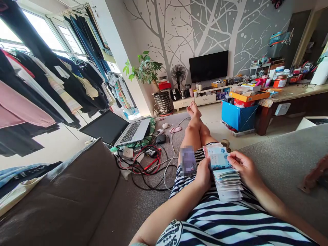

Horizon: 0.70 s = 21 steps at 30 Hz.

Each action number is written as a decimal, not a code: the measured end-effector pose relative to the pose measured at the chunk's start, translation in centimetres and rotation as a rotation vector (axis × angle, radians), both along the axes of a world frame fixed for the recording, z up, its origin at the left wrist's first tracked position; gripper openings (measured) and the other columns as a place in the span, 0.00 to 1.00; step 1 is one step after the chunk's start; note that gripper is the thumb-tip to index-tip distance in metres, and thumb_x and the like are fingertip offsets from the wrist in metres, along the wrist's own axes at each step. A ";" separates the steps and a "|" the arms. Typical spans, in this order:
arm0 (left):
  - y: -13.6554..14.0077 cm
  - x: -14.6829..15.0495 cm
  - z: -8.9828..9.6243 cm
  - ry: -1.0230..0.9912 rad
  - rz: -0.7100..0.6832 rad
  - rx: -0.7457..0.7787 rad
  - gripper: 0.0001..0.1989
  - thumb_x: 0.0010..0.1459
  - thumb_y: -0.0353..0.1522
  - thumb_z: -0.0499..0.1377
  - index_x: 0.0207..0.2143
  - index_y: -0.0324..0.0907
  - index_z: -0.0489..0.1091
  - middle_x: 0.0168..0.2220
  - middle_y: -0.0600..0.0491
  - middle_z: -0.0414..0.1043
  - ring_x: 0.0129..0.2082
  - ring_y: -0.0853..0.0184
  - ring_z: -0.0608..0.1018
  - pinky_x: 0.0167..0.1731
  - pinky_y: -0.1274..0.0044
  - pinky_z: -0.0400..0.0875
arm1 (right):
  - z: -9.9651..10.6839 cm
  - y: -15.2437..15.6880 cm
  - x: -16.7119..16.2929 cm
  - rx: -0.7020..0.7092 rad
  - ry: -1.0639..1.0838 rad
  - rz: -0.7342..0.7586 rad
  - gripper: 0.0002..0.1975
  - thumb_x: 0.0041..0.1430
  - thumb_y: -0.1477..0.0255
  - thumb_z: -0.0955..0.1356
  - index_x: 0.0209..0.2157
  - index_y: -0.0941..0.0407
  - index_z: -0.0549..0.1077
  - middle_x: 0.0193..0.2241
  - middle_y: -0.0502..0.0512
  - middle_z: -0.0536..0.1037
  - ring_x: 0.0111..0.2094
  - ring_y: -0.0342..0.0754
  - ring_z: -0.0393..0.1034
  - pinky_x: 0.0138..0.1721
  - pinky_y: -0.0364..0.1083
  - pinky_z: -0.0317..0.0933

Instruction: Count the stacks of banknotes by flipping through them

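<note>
Over my lap, my left hand is closed on the left edge of a stack of banknotes. Pale pink and blue notes show at the top of the stack. My right hand pinches the right edge of a blue note, with thumb and fingers together. Below the hands, a fanned row of banknotes hangs toward my striped clothing. How this row is held is hidden. Beside my left hand, a phone, partly blurred out, lies on my thigh.
An open laptop stands on the sofa at left, near tangled cables and chargers. My legs stretch forward, crossed at the ankles. A blue bin stands on the floor beside a cluttered table. Clothes hang at left.
</note>
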<state>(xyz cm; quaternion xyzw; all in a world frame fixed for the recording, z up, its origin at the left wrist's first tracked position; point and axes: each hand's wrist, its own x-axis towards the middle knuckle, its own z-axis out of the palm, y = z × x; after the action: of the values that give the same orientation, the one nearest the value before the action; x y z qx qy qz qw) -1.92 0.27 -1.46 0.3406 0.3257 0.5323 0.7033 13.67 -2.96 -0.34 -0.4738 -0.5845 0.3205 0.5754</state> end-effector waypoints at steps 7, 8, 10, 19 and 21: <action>0.1 0.0 -0.1 0.051 0.019 0.033 0.14 0.51 0.43 0.65 0.32 0.41 0.77 0.37 0.46 0.82 0.46 0.46 0.79 0.44 0.63 0.71 | -0.2 -0.2 -0.2 0.017 0.154 -0.018 0.18 0.58 0.53 0.72 0.30 0.54 0.74 0.24 0.49 0.71 0.24 0.44 0.62 0.26 0.43 0.58; 0.1 0.0 0.0 0.051 0.026 0.029 0.14 0.53 0.43 0.64 0.32 0.41 0.77 0.37 0.46 0.82 0.47 0.46 0.79 0.44 0.62 0.71 | -0.2 -0.2 -0.2 0.018 0.156 -0.021 0.18 0.59 0.53 0.71 0.30 0.54 0.74 0.24 0.49 0.70 0.24 0.44 0.61 0.25 0.43 0.58; 0.1 0.0 0.2 0.048 0.046 0.015 0.14 0.56 0.42 0.62 0.33 0.40 0.77 0.38 0.45 0.81 0.47 0.45 0.79 0.44 0.61 0.71 | -0.2 -0.3 -0.2 0.012 0.159 -0.024 0.19 0.58 0.52 0.71 0.29 0.54 0.74 0.23 0.48 0.69 0.23 0.44 0.60 0.24 0.43 0.56; 0.0 0.2 0.7 0.029 0.074 -0.001 0.11 0.52 0.40 0.65 0.32 0.41 0.78 0.37 0.46 0.81 0.47 0.45 0.79 0.43 0.61 0.72 | 0.2 -0.6 -0.1 -0.028 0.193 -0.027 0.22 0.56 0.49 0.72 0.28 0.54 0.74 0.19 0.47 0.65 0.21 0.43 0.59 0.21 0.42 0.54; 0.1 0.2 0.7 0.034 0.068 -0.003 0.11 0.52 0.40 0.65 0.31 0.41 0.78 0.36 0.46 0.81 0.46 0.45 0.80 0.43 0.61 0.72 | 0.2 -0.6 -0.1 -0.030 0.200 -0.025 0.22 0.55 0.48 0.72 0.28 0.54 0.74 0.19 0.47 0.65 0.21 0.43 0.58 0.20 0.42 0.53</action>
<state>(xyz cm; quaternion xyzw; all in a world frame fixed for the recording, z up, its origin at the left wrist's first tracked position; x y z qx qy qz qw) -1.76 0.32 -0.80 0.3374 0.3499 0.5497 0.6794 13.55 -3.58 -0.18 -0.4550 -0.5133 0.3679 0.6278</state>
